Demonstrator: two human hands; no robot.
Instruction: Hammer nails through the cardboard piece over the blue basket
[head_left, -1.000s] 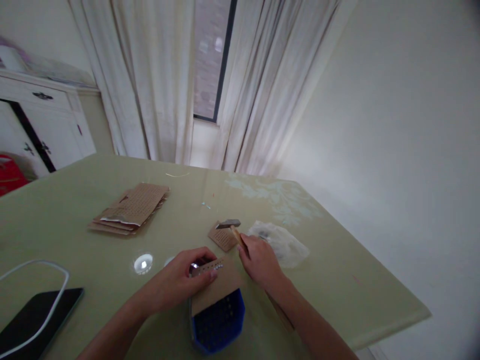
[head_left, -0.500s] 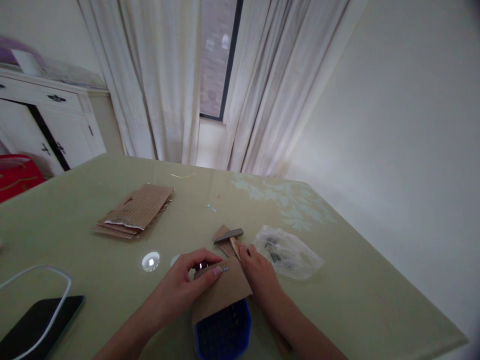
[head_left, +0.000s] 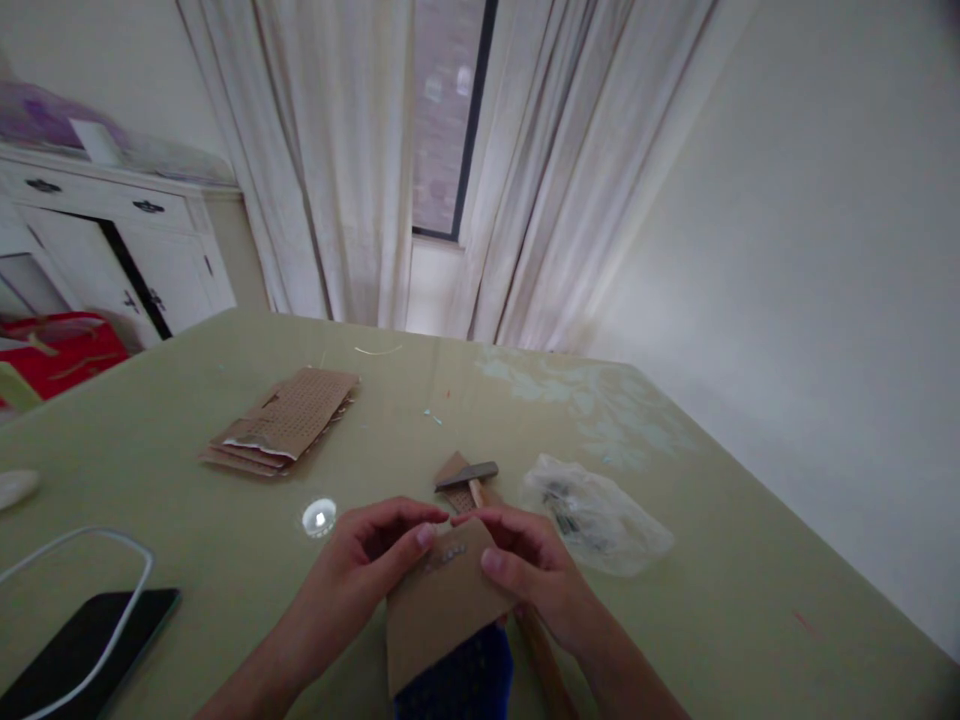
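A piece of brown cardboard (head_left: 442, 620) is held between my two hands, over a blue plastic basket (head_left: 457, 680). My left hand (head_left: 375, 555) pinches its upper left edge, thumb on top. At its upper right edge my right hand (head_left: 529, 565) grips it the same way. Several small shiny metal bits (head_left: 450, 553), perhaps nail heads, show in the cardboard near the thumbs. A hammer (head_left: 469, 475) with a wooden handle lies under and beside my right hand, its head on a small cardboard piece (head_left: 454, 465).
Right of my hands lies a clear plastic bag (head_left: 600, 520) with dark nail-like pieces inside. A stack of cardboard (head_left: 289, 420) sits to the left. A dark tablet-like device (head_left: 90, 640) and a white cable (head_left: 139, 600) are at the table's lower left.
My right hand has left the hammer handle and now grips the cardboard's right edge. My left hand still holds the cardboard. The view has shifted slightly left.
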